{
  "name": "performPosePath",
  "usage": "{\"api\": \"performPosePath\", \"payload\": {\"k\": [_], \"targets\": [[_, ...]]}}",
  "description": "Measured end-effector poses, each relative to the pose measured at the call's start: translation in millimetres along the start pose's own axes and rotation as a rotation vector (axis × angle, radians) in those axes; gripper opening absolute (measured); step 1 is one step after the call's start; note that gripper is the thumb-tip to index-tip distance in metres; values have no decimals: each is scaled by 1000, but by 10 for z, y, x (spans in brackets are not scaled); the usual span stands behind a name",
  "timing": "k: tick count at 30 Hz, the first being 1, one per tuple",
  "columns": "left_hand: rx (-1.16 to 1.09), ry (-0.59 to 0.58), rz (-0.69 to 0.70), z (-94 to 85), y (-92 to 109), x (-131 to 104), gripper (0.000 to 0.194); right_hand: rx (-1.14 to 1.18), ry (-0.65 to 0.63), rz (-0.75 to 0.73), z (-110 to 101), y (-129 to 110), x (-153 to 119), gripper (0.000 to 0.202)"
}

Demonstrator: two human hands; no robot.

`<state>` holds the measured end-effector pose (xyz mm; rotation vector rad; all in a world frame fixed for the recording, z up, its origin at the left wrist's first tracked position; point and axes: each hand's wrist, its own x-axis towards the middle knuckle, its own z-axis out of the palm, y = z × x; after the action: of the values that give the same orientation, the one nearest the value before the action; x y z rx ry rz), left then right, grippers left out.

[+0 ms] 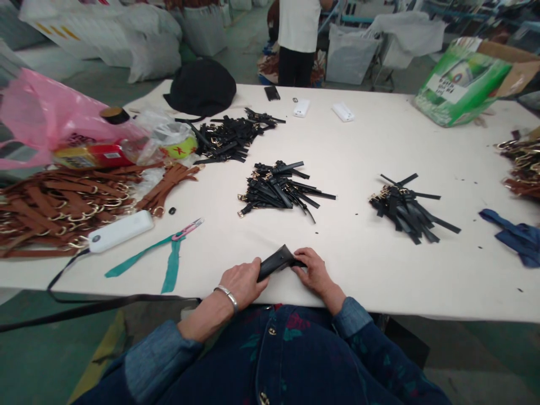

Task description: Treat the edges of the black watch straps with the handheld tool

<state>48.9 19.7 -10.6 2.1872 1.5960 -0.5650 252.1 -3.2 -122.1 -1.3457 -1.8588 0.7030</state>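
Near the front edge of the white table (358, 281), my left hand (244, 283) is wrapped round one end of a black leather piece (275, 262). Its flared far end points up and to the right. My right hand (313, 272) pinches a small dark strap at that end, fingers closed. Beyond my hands lies a pile of black straps with gold buckles (274, 188). A smaller black strap bundle (407, 208) is to the right, and another black pile (232, 135) sits farther back on the left.
Brown straps (63, 202), a white power bank (121, 230) and pink-handled snips (188, 229) with teal ribbon lie left. Behind are a pink bag (63, 112), a black cap (202, 87) and a green box (462, 81). Blue cloth (517, 236) lies right; a person (298, 34) stands beyond.
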Motion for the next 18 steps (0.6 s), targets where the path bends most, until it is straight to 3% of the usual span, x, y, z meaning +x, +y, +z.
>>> {"api": "performPosePath", "payload": {"k": [6, 9, 13, 18], "targets": [[-4, 14, -82, -43, -199, -85, 37, 13, -20, -4, -14, -11, -6, 23], [15, -52, -100, -69, -231, -174, 35, 14, -18, -1, -12, -11, -17, 24], [14, -150, -122, -105, -124, -167, 35, 13, -7, 9, -15, -6, -11, 25], [-68, -124, 2, -149, 34, -28, 36, -11, -13, 1, -17, -20, 12, 24]]}}
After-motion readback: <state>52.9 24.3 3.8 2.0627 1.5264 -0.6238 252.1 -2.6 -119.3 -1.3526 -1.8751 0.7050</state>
